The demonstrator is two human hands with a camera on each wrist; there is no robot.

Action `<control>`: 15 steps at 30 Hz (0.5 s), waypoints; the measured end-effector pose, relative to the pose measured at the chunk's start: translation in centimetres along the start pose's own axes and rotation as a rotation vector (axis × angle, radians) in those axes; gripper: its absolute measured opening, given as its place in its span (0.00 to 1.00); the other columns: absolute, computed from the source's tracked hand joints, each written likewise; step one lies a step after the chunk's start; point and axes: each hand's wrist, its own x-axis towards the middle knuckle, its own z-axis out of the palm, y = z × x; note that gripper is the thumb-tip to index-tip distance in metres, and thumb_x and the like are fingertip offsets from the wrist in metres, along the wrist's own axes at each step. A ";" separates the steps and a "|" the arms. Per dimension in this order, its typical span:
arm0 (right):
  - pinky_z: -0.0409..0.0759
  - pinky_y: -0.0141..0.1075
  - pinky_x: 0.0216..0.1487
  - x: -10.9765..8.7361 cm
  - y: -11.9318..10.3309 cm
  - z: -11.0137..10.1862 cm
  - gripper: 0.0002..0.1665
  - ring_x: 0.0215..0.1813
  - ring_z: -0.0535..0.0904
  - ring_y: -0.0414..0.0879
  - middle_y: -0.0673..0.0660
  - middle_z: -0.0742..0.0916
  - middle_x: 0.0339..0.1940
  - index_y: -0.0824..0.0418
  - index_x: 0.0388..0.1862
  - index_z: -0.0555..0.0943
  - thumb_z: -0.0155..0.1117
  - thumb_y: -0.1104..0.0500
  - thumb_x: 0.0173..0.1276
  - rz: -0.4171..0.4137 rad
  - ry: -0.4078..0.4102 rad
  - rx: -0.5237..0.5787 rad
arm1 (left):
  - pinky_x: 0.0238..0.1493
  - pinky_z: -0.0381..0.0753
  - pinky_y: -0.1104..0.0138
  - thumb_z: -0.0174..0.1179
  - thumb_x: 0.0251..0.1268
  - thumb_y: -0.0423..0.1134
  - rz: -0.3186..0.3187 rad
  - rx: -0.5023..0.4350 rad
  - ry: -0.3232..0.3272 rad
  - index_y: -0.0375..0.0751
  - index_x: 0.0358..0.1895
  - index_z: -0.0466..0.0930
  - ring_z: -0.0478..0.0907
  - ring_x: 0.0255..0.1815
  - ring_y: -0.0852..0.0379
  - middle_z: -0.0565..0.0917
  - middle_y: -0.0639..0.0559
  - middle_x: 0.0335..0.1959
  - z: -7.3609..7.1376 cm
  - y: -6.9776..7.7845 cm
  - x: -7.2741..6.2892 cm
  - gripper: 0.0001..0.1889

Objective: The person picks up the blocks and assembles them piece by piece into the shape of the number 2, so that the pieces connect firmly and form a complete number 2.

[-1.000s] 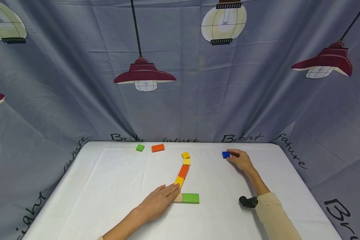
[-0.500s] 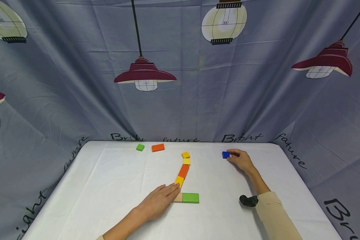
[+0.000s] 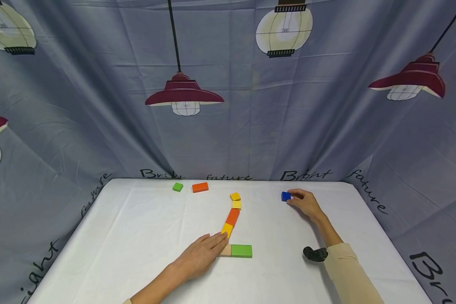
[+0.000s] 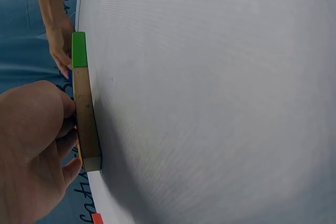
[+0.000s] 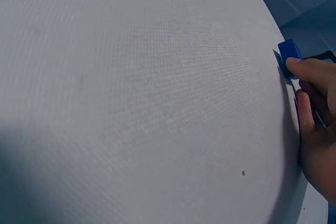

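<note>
Fingers extended, my left hand [image 3: 203, 256] rests on a plain wooden block [image 3: 226, 251], its fingertips reaching a yellow block [image 3: 227, 229]. The hand covers part of the wooden block, whose long side shows in the left wrist view. A green block [image 3: 241, 251] lies end to end with it. From the yellow block, an orange block [image 3: 232, 217] and two smaller yellow blocks [image 3: 237, 204] continue in a curved row away from me. Farther right, my right hand [image 3: 305, 204] pinches a small blue block [image 5: 287, 51] between thumb and fingers at the table surface.
A small green block [image 3: 177, 187] and an orange block [image 3: 200, 187] lie near the far edge of the white table [image 3: 144, 228]. A grey-blue curtain [image 3: 228, 139] printed with lamps hangs behind. A black device [image 3: 314, 254] sits at my right wrist.
</note>
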 end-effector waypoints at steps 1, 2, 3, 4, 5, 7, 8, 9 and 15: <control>0.75 0.32 0.55 0.0 0.0 0.0 0.26 0.62 0.75 0.60 0.69 0.80 0.61 0.70 0.63 0.78 0.70 0.63 0.67 0.005 0.001 -0.001 | 0.70 0.66 0.56 0.54 0.76 0.38 0.000 0.000 0.001 0.40 0.74 0.67 0.64 0.74 0.53 0.66 0.48 0.75 0.0 0.0 0.0 0.26; 0.75 0.31 0.55 0.1 0.0 0.0 0.26 0.62 0.75 0.59 0.69 0.80 0.60 0.70 0.63 0.78 0.70 0.63 0.67 0.011 0.002 0.001 | 0.70 0.66 0.56 0.54 0.76 0.38 0.001 0.000 0.000 0.40 0.74 0.67 0.64 0.74 0.53 0.66 0.48 0.75 0.0 0.0 0.0 0.26; 0.75 0.31 0.54 0.1 0.0 0.0 0.27 0.61 0.75 0.59 0.69 0.81 0.60 0.70 0.63 0.78 0.70 0.63 0.67 0.016 0.001 -0.001 | 0.70 0.65 0.56 0.54 0.76 0.38 0.000 -0.001 -0.003 0.40 0.74 0.67 0.63 0.74 0.53 0.66 0.48 0.75 0.0 0.0 0.0 0.26; 0.75 0.33 0.55 0.2 0.0 0.0 0.27 0.61 0.75 0.59 0.69 0.81 0.60 0.70 0.63 0.78 0.70 0.63 0.66 0.022 0.001 -0.002 | 0.70 0.65 0.56 0.54 0.76 0.38 -0.002 -0.004 -0.007 0.40 0.74 0.67 0.63 0.74 0.54 0.66 0.48 0.75 0.0 0.0 0.0 0.26; 0.75 0.35 0.56 0.2 -0.1 0.0 0.27 0.61 0.75 0.59 0.69 0.81 0.59 0.70 0.63 0.78 0.70 0.63 0.66 0.025 -0.002 -0.002 | 0.70 0.65 0.57 0.54 0.76 0.38 -0.003 -0.005 -0.010 0.41 0.74 0.67 0.63 0.74 0.54 0.66 0.49 0.75 0.0 0.0 0.0 0.26; 0.75 0.42 0.59 0.4 -0.1 0.0 0.27 0.60 0.75 0.60 0.69 0.81 0.59 0.70 0.63 0.78 0.70 0.63 0.66 0.025 -0.008 -0.008 | 0.70 0.65 0.57 0.53 0.76 0.38 -0.006 -0.010 -0.012 0.41 0.74 0.67 0.63 0.74 0.54 0.66 0.49 0.75 0.0 -0.1 0.0 0.26; 0.75 0.46 0.60 0.5 -0.1 0.0 0.27 0.61 0.75 0.61 0.69 0.81 0.59 0.70 0.62 0.78 0.71 0.63 0.66 0.023 -0.009 -0.012 | 0.70 0.65 0.57 0.53 0.77 0.38 -0.006 -0.011 -0.012 0.41 0.74 0.66 0.63 0.74 0.54 0.65 0.49 0.75 0.0 -0.1 0.0 0.25; 0.74 0.48 0.61 0.5 -0.2 0.0 0.27 0.61 0.75 0.61 0.69 0.81 0.58 0.70 0.62 0.78 0.71 0.63 0.66 0.021 -0.009 -0.016 | 0.70 0.65 0.57 0.53 0.77 0.38 -0.005 -0.014 -0.010 0.41 0.74 0.67 0.63 0.74 0.54 0.66 0.49 0.75 0.0 -0.1 0.0 0.25; 0.74 0.50 0.61 0.8 -0.5 -0.1 0.26 0.60 0.76 0.62 0.70 0.82 0.58 0.71 0.61 0.79 0.71 0.64 0.65 0.024 -0.016 -0.029 | 0.70 0.65 0.56 0.52 0.77 0.38 -0.002 -0.023 -0.006 0.41 0.74 0.66 0.63 0.74 0.54 0.65 0.49 0.75 0.0 -0.1 0.0 0.25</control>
